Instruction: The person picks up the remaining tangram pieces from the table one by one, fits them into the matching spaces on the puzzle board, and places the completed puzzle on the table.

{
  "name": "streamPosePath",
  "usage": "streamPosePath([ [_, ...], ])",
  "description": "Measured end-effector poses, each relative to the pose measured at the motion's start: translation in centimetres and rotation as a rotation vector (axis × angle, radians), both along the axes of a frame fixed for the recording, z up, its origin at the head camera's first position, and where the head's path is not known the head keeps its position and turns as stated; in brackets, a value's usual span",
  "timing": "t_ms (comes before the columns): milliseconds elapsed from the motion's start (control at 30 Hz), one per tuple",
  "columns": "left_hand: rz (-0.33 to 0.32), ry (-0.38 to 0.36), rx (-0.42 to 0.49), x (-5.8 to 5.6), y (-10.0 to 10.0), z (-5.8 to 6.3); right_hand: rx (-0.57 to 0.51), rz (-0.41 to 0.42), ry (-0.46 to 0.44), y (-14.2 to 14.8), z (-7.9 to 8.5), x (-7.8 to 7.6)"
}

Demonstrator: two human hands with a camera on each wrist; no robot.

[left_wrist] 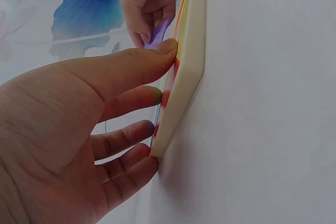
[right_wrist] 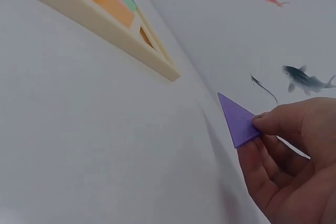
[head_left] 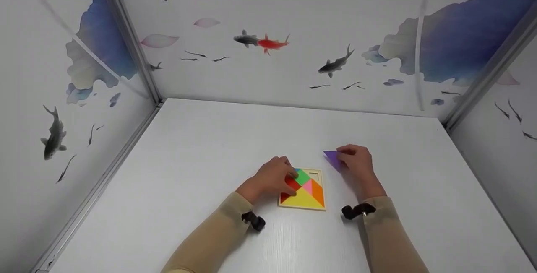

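A square wooden tangram board [head_left: 302, 209] lies flat on the table. In it sit a yellow triangle [head_left: 300, 200], an orange parallelogram [head_left: 318, 193], a pink triangle [head_left: 308, 187], a green square [head_left: 302, 177] and a red piece [head_left: 292, 183]. A bare recess [head_left: 314, 175] shows at its far right corner. My left hand [head_left: 272, 177] rests thumb and fingertips on the board's left side, fingers spread over the red and green pieces. Right of the board, my right hand [head_left: 358, 163] pinches a purple triangle [right_wrist: 239, 121] between thumb and fingers, one point facing the board.
The white table [head_left: 209, 147] is bounded by printed wall panels with fish and petals. A grey metal frame post [head_left: 130, 34] stands at the back left corner. Black wrist cameras [head_left: 253, 221] are strapped to both sleeves.
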State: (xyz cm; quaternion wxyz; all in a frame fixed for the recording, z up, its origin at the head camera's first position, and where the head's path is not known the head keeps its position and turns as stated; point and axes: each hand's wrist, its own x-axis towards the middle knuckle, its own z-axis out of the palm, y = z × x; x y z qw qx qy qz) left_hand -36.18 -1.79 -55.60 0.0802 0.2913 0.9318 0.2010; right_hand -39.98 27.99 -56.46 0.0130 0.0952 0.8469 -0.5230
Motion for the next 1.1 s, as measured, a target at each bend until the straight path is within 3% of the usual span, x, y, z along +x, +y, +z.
streamPosePath([
  [433,-0.027,0.022,-0.006,-0.3,-0.2,-0.2,-0.036,0.311,-0.003,-1.5,0.2,0.2],
  [767,-0.011,0.003,-0.006,-0.4,-0.2,-0.4,0.016,0.388,-0.024,-2.3,-0.2,0.2],
  [1100,-0.014,0.018,0.004,-0.2,-0.2,-0.2,0.059,0.402,-0.036,-3.1,0.0,0.5],
])
